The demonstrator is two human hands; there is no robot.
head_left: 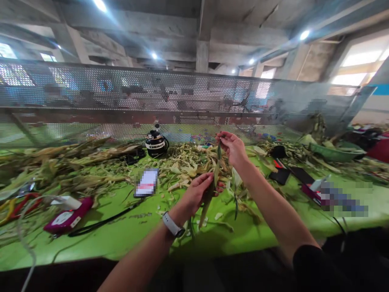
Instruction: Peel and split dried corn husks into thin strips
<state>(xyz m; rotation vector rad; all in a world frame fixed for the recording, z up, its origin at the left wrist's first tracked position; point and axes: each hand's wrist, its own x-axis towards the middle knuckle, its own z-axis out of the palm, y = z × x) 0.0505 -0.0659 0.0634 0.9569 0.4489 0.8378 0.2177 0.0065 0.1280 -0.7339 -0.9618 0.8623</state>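
Held up between my hands is a long, narrow corn husk (216,171), green at its upper end and pale yellow lower down. My right hand (232,148) pinches its top end between thumb and fingers. Lower on the strip, my left hand (203,189) has its fingers closed around the husk, with the tail of it hanging below. A watch with a pale strap (170,224) is on my left wrist. Behind and beneath my hands, loose husk scraps (182,172) lie scattered over the green tabletop (127,243).
A black jug marked ENERGY (156,144) and a phone (146,182) stand left of centre. Magenta power strips (69,215) with cords and red-yellow scissors (21,207) lie at left. A green basket (336,152) holds husks at right. A perforated metal screen (182,91) runs along the back.
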